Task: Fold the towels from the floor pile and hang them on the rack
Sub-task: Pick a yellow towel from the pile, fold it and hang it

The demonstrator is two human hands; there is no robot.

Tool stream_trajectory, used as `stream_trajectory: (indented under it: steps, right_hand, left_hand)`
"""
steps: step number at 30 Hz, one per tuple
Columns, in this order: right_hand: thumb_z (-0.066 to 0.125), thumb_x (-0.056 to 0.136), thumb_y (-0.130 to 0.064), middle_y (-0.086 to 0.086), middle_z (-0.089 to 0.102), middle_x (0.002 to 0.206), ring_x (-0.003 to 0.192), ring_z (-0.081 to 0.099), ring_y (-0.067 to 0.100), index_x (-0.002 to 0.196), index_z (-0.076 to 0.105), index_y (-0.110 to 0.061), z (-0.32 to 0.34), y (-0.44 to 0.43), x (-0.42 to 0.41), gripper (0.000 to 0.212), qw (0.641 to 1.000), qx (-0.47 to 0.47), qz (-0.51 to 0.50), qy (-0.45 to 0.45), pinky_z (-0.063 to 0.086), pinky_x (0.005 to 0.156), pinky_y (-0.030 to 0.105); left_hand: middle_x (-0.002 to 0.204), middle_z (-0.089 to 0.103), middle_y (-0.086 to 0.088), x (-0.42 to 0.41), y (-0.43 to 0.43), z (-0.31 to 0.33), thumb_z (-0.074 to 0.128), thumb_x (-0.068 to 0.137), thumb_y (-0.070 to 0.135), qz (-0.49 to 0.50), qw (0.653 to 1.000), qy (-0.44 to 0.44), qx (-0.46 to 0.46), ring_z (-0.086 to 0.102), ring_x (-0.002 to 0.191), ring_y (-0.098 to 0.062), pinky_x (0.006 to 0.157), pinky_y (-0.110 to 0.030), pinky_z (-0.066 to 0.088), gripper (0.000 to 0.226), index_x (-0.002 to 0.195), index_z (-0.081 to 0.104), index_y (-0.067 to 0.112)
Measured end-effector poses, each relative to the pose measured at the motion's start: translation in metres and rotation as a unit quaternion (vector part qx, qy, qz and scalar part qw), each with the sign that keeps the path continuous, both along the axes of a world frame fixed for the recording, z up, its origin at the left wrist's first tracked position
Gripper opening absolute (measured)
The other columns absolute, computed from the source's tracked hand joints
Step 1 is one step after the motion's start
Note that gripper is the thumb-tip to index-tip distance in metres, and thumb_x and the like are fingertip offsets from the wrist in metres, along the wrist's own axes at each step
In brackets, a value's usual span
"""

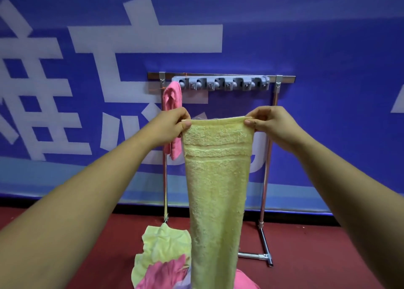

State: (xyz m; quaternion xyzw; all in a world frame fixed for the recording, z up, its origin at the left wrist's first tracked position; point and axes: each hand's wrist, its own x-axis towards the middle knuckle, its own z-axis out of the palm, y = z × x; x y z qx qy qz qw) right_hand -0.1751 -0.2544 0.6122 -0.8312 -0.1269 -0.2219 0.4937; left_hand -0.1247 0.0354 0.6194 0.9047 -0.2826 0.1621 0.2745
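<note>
A blue banner (306, 48) with large white characters fills the wall behind everything, and a dark red floor (317, 256) runs below it. In front of the banner stands a metal rack (270, 149) on thin chrome legs, its top bar carrying a grey strip of hooks (220, 84). A folded pink towel (172, 98) hangs from the left end of that strip, its lower part hidden behind the left hand.

A long yellow towel (215, 190) hangs straight down in front of the rack, held up by its top edge; it narrows toward the bottom and runs out of view at the lower edge. The left hand (172, 127) pinches the towel's upper left corner between thumb and curled fingers, and the right hand (270, 122) pinches the upper right corner the same way, keeping the edge stretched between them.

On the floor beneath, the pile (161, 258) shows a pale yellow cloth with pink cloth crumpled over it, partly hidden by the hanging towel
</note>
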Motion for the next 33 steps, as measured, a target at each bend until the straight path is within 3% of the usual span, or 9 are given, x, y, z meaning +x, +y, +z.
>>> stream_trajectory:
  steps: [6,11,14,17,20,24,28,30,33]
  right_hand:
    - [0.079,0.086,-0.015,0.017,0.076,0.089,0.080,0.071,0.024,0.096,0.073,-0.004,-0.008,-0.013,0.012,0.016,0.999,0.001,-0.037,0.036,0.058,0.090,0.044]
    - [0.077,0.088,-0.021,0.010,0.071,0.079,0.071,0.062,0.011,0.092,0.074,-0.006,-0.017,-0.010,0.015,0.016,0.997,-0.020,-0.053,0.053,0.051,0.068,0.032]
    - [0.076,0.089,-0.021,0.015,0.069,0.078,0.070,0.059,0.017,0.092,0.074,-0.006,-0.021,-0.014,0.017,0.016,0.996,0.004,-0.068,0.055,0.047,0.065,0.035]
    - [0.075,0.090,-0.015,0.015,0.071,0.080,0.071,0.066,0.021,0.094,0.072,0.002,-0.026,-0.017,0.018,0.018,0.995,0.038,-0.063,0.067,0.053,0.068,0.037]
    - [0.075,0.090,-0.014,0.014,0.071,0.078,0.073,0.067,0.023,0.096,0.071,0.004,-0.032,-0.015,0.020,0.019,0.993,0.059,-0.055,0.084,0.057,0.071,0.036]
    - [0.077,0.088,-0.014,0.013,0.071,0.076,0.067,0.064,0.018,0.091,0.074,0.001,-0.032,-0.006,0.022,0.016,0.991,0.079,-0.066,0.084,0.055,0.067,0.031]
    - [0.077,0.088,-0.012,0.010,0.069,0.071,0.056,0.060,0.010,0.093,0.074,0.003,-0.026,0.009,0.021,0.016,0.993,0.070,-0.052,0.078,0.051,0.059,0.024]
    - [0.077,0.088,-0.012,0.012,0.065,0.070,0.055,0.056,0.011,0.093,0.074,0.004,-0.022,0.014,0.020,0.017,0.994,0.060,-0.046,0.076,0.049,0.055,0.023]
    - [0.078,0.086,-0.011,0.014,0.066,0.072,0.059,0.058,0.015,0.093,0.073,0.005,-0.019,0.020,0.019,0.018,0.994,0.066,-0.031,0.082,0.051,0.058,0.023]
  left_hand:
    - [0.062,0.058,0.010,-0.016,0.004,0.005,0.056,0.099,0.012,-0.161,0.976,0.142,-0.024,0.053,0.060,-0.008,0.062,-0.019,0.047,0.019,0.114,0.061,0.021]
    - [0.083,0.071,-0.003,-0.023,-0.002,0.007,0.050,0.095,-0.002,-0.221,0.955,0.197,0.004,0.067,0.072,-0.013,0.070,-0.023,0.051,0.023,0.101,0.072,0.006]
    - [0.100,0.075,-0.003,-0.021,-0.004,0.005,0.054,0.095,-0.005,-0.235,0.947,0.216,0.031,0.071,0.092,-0.010,0.076,-0.020,0.053,0.027,0.116,0.067,0.008]
    - [0.098,0.072,0.010,-0.022,-0.011,0.000,0.053,0.096,-0.004,-0.190,0.962,0.137,0.141,0.068,0.082,0.007,0.072,-0.013,0.050,0.035,0.122,0.065,0.016]
    - [0.094,0.073,0.011,-0.022,-0.015,-0.001,0.056,0.099,0.009,-0.162,0.973,0.076,0.146,0.065,0.074,0.011,0.069,-0.010,0.050,0.024,0.117,0.070,0.018]
    - [0.110,0.060,0.012,-0.025,-0.019,-0.003,0.066,0.094,0.025,-0.197,0.970,0.001,0.145,0.055,0.105,-0.002,0.093,-0.022,0.044,0.013,0.104,0.073,0.026]
    - [0.141,0.048,0.017,-0.033,-0.031,0.001,0.065,0.095,0.026,-0.294,0.948,-0.022,0.122,0.031,0.139,-0.002,0.114,-0.018,0.023,0.006,0.094,0.070,0.030]
    - [0.131,0.061,0.012,-0.034,-0.037,0.002,0.063,0.095,0.027,-0.313,0.936,0.009,0.164,0.045,0.132,-0.006,0.113,-0.026,0.032,0.009,0.095,0.065,0.035]
    - [0.095,0.067,0.014,-0.031,-0.040,0.001,0.061,0.097,0.030,-0.239,0.955,0.004,0.178,0.060,0.093,-0.004,0.087,-0.029,0.046,0.013,0.103,0.070,0.023]
